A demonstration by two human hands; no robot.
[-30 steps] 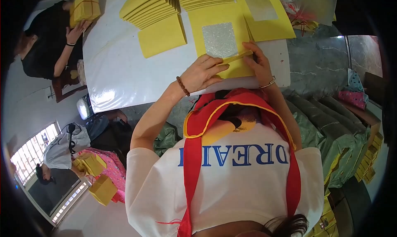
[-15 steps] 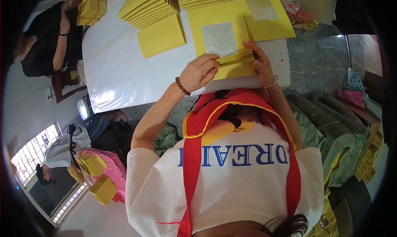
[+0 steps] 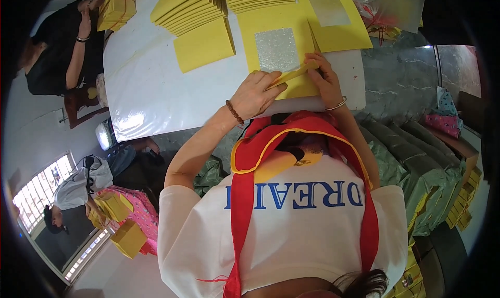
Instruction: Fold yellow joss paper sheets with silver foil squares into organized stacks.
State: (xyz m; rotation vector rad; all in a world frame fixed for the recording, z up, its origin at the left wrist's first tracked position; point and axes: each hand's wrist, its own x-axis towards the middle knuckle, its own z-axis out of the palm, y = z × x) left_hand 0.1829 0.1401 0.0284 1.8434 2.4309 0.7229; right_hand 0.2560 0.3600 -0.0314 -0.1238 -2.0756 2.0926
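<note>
Yellow sheet (image 3: 284,43), silver patch: both hands, left hand (image 3: 256,94) and right hand (image 3: 324,79), pinch its near flap (image 3: 292,74) mid-fold on tabletop (image 3: 156,95). Next, likely: press the crease flat.

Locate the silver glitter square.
In the head view, the silver glitter square lies on a yellow sheet on the white table, just beyond both hands, between them.

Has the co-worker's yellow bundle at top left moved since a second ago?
Yes. The yellow bundle has shifted right, from beyond the white table's left edge to over that edge.
</note>
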